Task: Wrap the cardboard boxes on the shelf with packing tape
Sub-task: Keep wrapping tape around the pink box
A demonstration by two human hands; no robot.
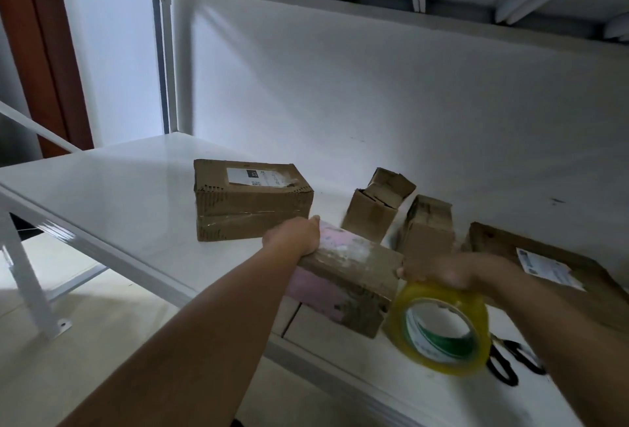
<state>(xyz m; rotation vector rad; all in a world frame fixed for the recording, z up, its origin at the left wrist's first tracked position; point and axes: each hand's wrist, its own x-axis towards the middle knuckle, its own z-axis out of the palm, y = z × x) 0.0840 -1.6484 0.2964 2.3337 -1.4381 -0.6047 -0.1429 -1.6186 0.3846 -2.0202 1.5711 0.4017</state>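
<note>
Dim, backlit from left, hands blurred

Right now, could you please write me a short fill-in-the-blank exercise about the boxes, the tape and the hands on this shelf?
1. The left hand grips the box with ____ patches.
2. The right hand holds a roll of ____ packing tape.
3. The black-handled ____ lie on the shelf beside the roll.
4. The large box behind the left hand carries a white ____ on top.

Missing words: pink; yellow; scissors; label
</note>
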